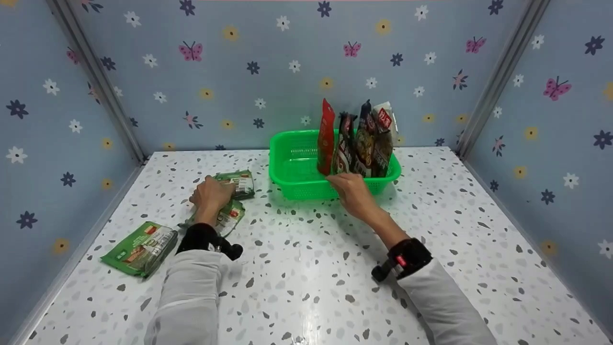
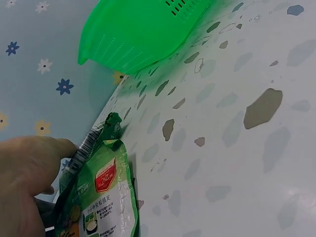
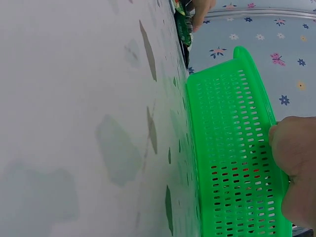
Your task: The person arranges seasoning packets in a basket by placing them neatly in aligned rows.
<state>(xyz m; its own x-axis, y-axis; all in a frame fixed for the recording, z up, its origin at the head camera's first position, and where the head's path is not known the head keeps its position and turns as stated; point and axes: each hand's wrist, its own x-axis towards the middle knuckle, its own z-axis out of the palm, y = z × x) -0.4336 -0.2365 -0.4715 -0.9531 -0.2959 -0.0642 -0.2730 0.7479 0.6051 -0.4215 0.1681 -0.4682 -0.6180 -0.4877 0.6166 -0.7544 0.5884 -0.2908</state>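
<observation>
My left hand grips a green food packet at the left of the table. In the left wrist view the thumb lies against that packet's barcode side. A second green packet lies just in front, partly hidden by the hand. My right hand holds the near rim of a green plastic basket, fingers curled over the edge. In the right wrist view this hand covers part of the basket's rim. Inside the basket stand a red pouch and several dark pouches, upright at its right side.
Another green packet lies flat at the front left, beside the left forearm. The speckled white table is bounded by a flowered back wall and side walls. The basket stands close to the back wall.
</observation>
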